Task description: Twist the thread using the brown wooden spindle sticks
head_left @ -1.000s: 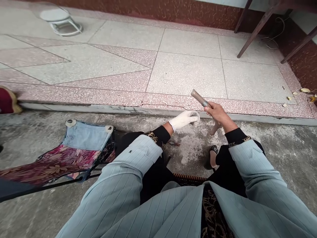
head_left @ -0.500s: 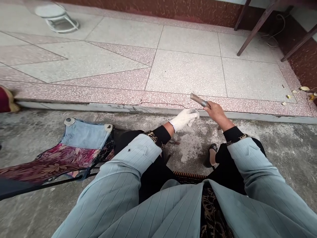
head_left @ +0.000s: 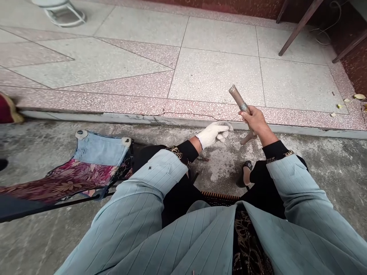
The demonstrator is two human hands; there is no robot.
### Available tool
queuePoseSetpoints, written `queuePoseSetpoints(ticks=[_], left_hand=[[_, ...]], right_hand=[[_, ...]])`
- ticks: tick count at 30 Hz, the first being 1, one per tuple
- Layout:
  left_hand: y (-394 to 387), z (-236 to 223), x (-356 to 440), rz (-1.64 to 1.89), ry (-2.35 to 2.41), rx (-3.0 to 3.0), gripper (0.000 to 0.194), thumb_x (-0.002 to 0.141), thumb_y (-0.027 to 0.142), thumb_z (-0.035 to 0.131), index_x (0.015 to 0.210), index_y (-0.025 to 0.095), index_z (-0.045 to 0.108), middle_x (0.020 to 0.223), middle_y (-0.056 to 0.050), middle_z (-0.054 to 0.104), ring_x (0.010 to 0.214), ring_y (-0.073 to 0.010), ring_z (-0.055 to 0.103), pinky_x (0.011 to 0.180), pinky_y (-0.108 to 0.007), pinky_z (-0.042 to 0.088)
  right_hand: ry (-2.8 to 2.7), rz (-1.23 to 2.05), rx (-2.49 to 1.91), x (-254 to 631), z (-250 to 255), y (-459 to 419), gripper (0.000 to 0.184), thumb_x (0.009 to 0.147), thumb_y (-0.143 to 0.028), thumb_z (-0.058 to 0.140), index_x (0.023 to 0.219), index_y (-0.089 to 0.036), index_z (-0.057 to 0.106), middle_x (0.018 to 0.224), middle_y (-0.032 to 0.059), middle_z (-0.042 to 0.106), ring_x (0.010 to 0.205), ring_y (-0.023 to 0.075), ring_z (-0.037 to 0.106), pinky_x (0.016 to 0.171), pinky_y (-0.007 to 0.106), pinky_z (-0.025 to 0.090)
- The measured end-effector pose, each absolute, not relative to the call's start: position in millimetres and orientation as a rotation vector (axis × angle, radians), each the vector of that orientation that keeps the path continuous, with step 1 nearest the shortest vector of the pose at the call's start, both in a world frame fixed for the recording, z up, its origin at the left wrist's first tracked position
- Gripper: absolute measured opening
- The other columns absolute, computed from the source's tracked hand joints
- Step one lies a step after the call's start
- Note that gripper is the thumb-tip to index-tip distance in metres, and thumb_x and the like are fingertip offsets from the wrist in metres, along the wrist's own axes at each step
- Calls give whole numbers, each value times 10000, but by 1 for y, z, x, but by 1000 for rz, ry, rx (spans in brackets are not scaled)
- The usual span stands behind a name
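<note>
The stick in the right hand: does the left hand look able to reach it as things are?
Probably yes: the left hand is close by, and nothing visible stands between it and the stick, whose far end juts out past the right hand.

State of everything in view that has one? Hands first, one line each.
Left hand: gloved, fingers curled; whether it grips anything, unclear
Right hand: bare, closed around the brown rod
Brown rod: held, tilted, upper end clear of the hand
White stool: upright, cut off by the top edge
Floral-and-denim seat: spread open
Black shoe: worn
Cable: loosely looped
Pink step edge: crossed by a crack-like line
</note>
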State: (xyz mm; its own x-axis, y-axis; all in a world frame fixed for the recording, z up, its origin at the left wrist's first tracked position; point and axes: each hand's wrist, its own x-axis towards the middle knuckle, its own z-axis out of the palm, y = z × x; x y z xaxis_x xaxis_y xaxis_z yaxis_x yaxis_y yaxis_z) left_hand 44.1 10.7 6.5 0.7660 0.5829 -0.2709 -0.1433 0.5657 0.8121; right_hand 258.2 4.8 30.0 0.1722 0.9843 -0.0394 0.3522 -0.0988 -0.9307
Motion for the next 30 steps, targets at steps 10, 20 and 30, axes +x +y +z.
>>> queuePoseSetpoints(ticks=[10,20,30], left_hand=[[11,4,46,483,651,897,240,848,327,676,911,96,667,651,-12,616,441,-70,507,508,-240,522],[5,8,43,395,457,692,223,876,299,629,939,89,671,609,28,509,458,-65,429,578,-285,555],[-1,12,42,442,309,675,196,828,270,707,937,110,674,700,-1,589,525,-76,515,677,-342,585]], right_hand=[[-1163,1034,-1480,244,34,0,286,694,-302,687,937,-176,606,721,-31,564,587,98,458,558,244,384],[-1250,868,-1519,239,35,0,307,689,-309,664,955,-182,582,791,-3,612,686,137,509,685,289,435],[-1240,1053,-1347,236,40,-7,266,708,-344,687,904,-199,578,812,-7,615,599,104,449,573,253,395]])
